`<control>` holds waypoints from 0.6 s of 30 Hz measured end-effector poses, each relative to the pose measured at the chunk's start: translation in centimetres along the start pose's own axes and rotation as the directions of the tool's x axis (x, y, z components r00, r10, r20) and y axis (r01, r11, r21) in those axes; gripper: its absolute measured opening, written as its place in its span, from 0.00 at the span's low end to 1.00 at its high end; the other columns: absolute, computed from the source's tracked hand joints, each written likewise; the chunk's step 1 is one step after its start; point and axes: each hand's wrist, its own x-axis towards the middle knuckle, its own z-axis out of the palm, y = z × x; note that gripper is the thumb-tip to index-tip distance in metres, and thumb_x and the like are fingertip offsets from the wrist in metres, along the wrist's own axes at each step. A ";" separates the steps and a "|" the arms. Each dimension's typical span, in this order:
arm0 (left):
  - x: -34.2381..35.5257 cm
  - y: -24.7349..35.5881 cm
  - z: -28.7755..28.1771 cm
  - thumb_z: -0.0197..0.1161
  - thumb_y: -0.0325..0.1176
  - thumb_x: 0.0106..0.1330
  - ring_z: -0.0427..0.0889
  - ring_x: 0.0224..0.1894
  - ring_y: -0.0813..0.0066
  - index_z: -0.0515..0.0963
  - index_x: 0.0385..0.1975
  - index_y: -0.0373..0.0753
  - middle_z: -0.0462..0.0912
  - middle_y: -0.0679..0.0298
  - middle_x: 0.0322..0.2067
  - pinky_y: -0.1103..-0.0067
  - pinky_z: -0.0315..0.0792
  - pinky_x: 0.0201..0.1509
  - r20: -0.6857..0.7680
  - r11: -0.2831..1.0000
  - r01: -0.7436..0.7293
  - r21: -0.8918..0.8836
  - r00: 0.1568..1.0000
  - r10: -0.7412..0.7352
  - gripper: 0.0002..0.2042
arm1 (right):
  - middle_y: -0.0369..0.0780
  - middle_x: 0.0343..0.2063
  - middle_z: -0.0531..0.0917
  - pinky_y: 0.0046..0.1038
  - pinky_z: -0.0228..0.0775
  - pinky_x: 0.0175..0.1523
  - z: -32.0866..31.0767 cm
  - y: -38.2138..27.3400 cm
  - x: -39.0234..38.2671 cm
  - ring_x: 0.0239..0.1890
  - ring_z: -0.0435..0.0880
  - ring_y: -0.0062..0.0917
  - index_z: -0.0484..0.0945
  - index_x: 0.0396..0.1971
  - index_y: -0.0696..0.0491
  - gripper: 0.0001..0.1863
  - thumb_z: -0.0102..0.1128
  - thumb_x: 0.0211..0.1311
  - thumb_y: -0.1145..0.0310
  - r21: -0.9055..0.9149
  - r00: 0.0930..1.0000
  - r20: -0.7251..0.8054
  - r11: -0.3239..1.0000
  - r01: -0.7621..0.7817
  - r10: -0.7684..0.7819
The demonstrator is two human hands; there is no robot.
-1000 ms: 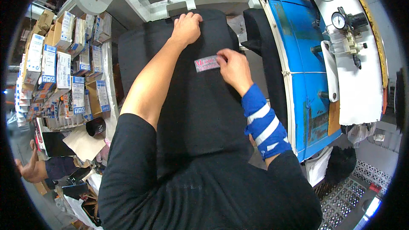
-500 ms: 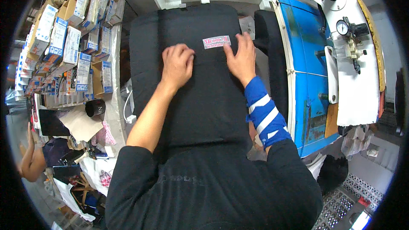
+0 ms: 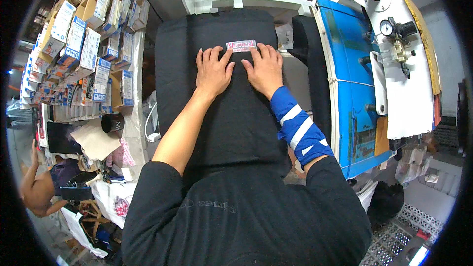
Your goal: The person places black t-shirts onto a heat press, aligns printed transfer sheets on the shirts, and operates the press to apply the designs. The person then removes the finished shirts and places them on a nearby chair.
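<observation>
Beside black cloth [image 3: 236, 128]: stacked boxes [image 3: 88, 51] left; blue panel [image 3: 346, 98] right.

A small pink-and-white label [image 3: 241, 45] is laid on black fabric [image 3: 234, 118]; its lower corners are met by the left hand [image 3: 213, 74] and the right hand [image 3: 266, 70], both spread palm-down; the right forearm [image 3: 311, 165] is wrapped in a blue-and-white band [image 3: 298, 127]; cardboard boxes [image 3: 90, 49] are stacked at left; a blue panel [image 3: 347, 59] is crossed by string [image 3: 352, 82] at right.
</observation>
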 end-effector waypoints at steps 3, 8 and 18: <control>0.2 0.4 -0.2 0.64 0.42 0.70 0.67 0.68 0.51 0.78 0.63 0.49 0.73 0.55 0.62 0.45 0.53 0.76 -0.018 0.999 0.019 0.048 1.000 -0.018 0.22 | 0.47 0.65 0.75 0.56 0.54 0.74 0.2 1.4 -0.7 0.71 0.66 0.47 0.80 0.60 0.51 0.26 0.62 0.68 0.51 0.009 0.999 0.011 1.000 0.030 -0.030; 0.0 0.0 0.1 0.64 0.43 0.69 0.67 0.69 0.51 0.80 0.60 0.50 0.74 0.55 0.61 0.43 0.53 0.76 -0.028 1.000 0.020 0.015 0.999 -0.019 0.20 | 0.47 0.65 0.75 0.53 0.55 0.74 0.2 1.3 -1.3 0.72 0.66 0.46 0.80 0.60 0.51 0.25 0.63 0.68 0.52 0.006 0.999 -0.014 0.999 0.031 -0.031; 0.4 0.2 -0.2 0.65 0.43 0.68 0.68 0.69 0.52 0.80 0.62 0.51 0.74 0.55 0.62 0.45 0.54 0.76 0.002 0.999 0.047 0.007 0.999 -0.047 0.22 | 0.48 0.65 0.73 0.53 0.60 0.72 0.1 1.1 -1.2 0.71 0.65 0.49 0.81 0.58 0.52 0.27 0.64 0.65 0.51 0.034 0.998 -0.037 0.999 -0.041 0.043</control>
